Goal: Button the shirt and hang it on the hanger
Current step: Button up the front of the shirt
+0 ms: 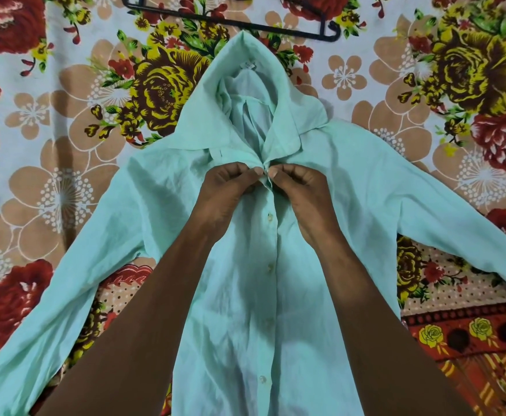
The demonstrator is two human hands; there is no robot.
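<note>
Buttoning is judged to be at its last step, at the top of the pale mint-green cotton shirt [275, 265], which is spread flat, front up, on the flowered bedsheet [65, 115]. Its long axis runs straight away from the person, along the row of small pale buttons [269, 218] that lies closed between the forearms. The left hand [227, 187] and the right hand [303, 187] are both curled, and the placket just under the collar [215, 115] is pinched between their fingertips, thumbs nearly touching. The black plastic hanger [230, 19] lies beyond the hands, past the collar, lengthwise across the shirt's axis. Its far end is slightly nearer to the right hand, so a reach forward is expected.
</note>
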